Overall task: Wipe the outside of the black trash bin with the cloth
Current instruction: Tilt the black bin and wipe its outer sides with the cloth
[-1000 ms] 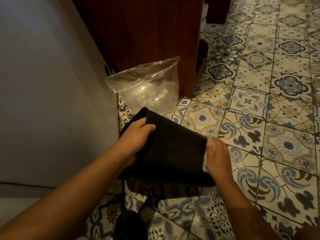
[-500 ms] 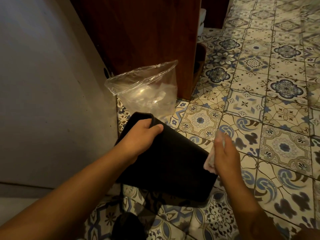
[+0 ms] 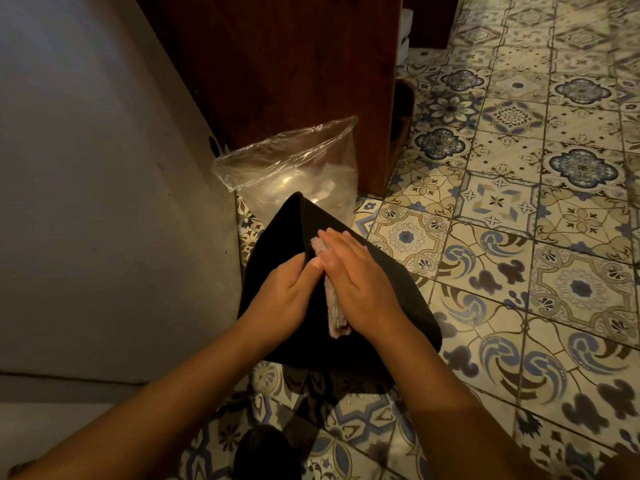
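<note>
The black trash bin (image 3: 398,299) lies tilted on its side above the patterned floor, its open rim pointing away toward the wall corner. My left hand (image 3: 287,296) grips the bin's rim edge, thumb on the outer wall. My right hand (image 3: 360,285) lies flat on the bin's upper outside wall and presses a pale pink cloth (image 3: 332,306) against it. Most of the cloth is hidden under the palm; its edges stick out by the fingertips and the wrist.
A clear plastic bag (image 3: 294,174) with crumpled contents stands just behind the bin. A dark wooden cabinet (image 3: 294,64) rises behind it, and a grey wall (image 3: 86,168) runs along the left. Patterned floor tiles (image 3: 519,237) spread to the right. A dark round object (image 3: 266,452) lies near the bottom.
My right hand has moved with the cloth from the bin's right end up onto its top wall, close to my left hand. The bin has turned and tipped more upright.
</note>
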`<control>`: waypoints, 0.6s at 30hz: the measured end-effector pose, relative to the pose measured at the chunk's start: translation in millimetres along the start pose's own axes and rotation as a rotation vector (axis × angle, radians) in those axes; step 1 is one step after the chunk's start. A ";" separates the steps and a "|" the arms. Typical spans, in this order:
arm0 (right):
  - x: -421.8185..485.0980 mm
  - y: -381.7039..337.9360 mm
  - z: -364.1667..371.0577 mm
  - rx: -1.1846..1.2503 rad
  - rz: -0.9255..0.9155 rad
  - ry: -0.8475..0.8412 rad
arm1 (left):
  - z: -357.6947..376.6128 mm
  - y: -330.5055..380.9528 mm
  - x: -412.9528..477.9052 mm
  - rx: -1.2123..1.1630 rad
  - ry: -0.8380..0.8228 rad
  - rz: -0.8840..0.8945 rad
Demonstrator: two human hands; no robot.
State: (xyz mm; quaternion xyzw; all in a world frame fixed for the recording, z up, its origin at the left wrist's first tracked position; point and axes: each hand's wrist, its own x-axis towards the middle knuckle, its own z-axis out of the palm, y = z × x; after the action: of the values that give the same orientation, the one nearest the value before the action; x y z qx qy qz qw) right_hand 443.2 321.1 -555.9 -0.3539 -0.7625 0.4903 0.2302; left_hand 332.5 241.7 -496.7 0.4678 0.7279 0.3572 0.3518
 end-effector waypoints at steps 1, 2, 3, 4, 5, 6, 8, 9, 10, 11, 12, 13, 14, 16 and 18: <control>-0.4 7.8 0.2 -0.026 0.022 0.000 | -1.1 -1.5 -1.7 0.006 -0.005 -0.015; -0.9 17.4 0.0 -0.047 0.052 0.009 | -2.5 -3.5 -2.2 0.001 -0.019 -0.041; -1.6 28.1 -0.7 -0.059 0.095 0.014 | -3.9 -5.0 -2.8 -0.009 -0.038 -0.071; -3.0 39.8 -2.4 -0.069 0.143 0.017 | -5.6 -7.1 -3.7 -0.010 -0.056 -0.095; -5.8 52.9 -5.0 -0.074 0.188 0.014 | -7.3 -9.6 -4.8 0.000 -0.068 -0.104; -11.2 62.9 -8.6 -0.070 0.238 0.008 | -8.8 -12.1 -6.1 0.014 -0.078 -0.101; -24.1 90.5 -15.9 -0.065 0.356 0.029 | -9.7 -15.0 -8.9 0.040 -0.098 -0.084; -30.7 101.9 -18.2 -0.064 0.413 0.040 | -8.5 -15.8 -10.1 0.054 -0.106 -0.075; -38.1 116.0 -19.3 -0.067 0.458 0.077 | -7.4 -16.8 -11.5 0.066 -0.110 -0.065; -43.8 127.3 -20.3 -0.081 0.484 0.101 | -6.3 -17.6 -12.6 0.077 -0.111 -0.056; -48.0 132.6 -21.6 -0.045 0.566 0.143 | -6.0 -17.8 -13.5 0.081 -0.110 -0.051; -50.7 135.5 -22.4 0.049 0.694 0.186 | -6.0 -17.3 -14.2 0.079 -0.113 -0.050; -52.4 141.1 -21.6 0.125 0.797 0.234 | -6.3 -17.2 -14.6 0.076 -0.119 -0.051; -53.5 145.9 -23.4 0.155 0.876 0.268 | -6.5 -16.0 -16.3 0.073 -0.122 -0.067; -53.6 148.4 -21.5 0.144 0.872 0.287 | -7.1 -15.3 -15.9 0.063 -0.120 -0.096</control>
State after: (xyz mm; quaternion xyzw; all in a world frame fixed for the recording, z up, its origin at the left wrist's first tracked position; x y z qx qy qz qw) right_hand 539.3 332.5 -682.3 -0.6890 -0.4666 0.5392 0.1299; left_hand 324.9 220.8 -503.4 0.4637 0.7381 0.2880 0.3965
